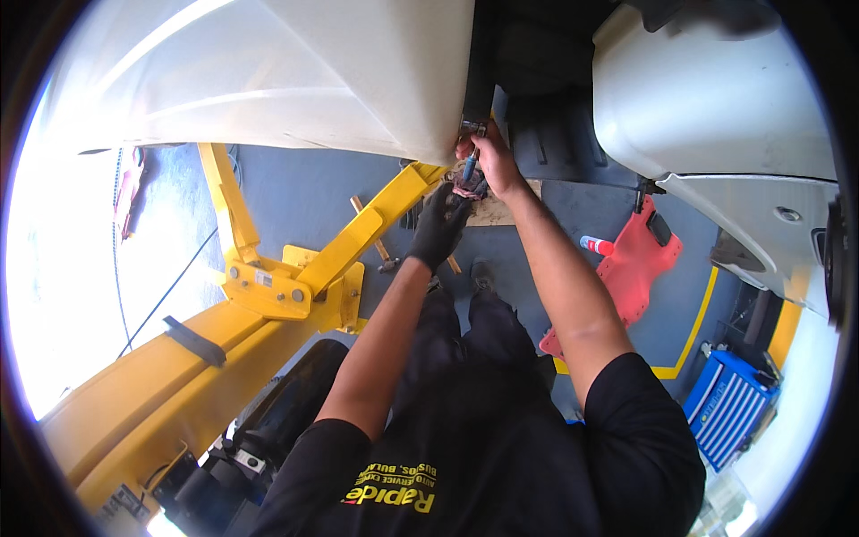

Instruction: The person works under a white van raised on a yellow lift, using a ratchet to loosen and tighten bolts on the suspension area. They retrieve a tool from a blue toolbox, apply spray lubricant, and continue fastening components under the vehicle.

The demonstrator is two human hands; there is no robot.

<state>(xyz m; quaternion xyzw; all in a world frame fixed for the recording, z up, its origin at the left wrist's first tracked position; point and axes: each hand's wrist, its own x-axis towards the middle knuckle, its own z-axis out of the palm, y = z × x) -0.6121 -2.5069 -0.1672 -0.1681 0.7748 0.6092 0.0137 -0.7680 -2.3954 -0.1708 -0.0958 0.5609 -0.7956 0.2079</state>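
Both my hands work close together beneath the edge of the raised white vehicle body (340,80). My right hand (497,163), bare, is closed around a slim tool with a blue section (470,166). Its upper end meets a small metal part (472,128) by the body's lower corner. Just below, my left hand (438,225) wears a black glove, with its fingers curled at a dark, reddish bundle (467,190). What exactly the left fingers grip is too small and partly hidden.
A yellow lift arm (367,228) reaches in from the left under the vehicle. On the floor are a hammer (386,261), a red creeper (626,277) and a red-and-white can (596,245). A blue tool cabinet (729,407) stands at right; a white vehicle door (761,233) hangs above.
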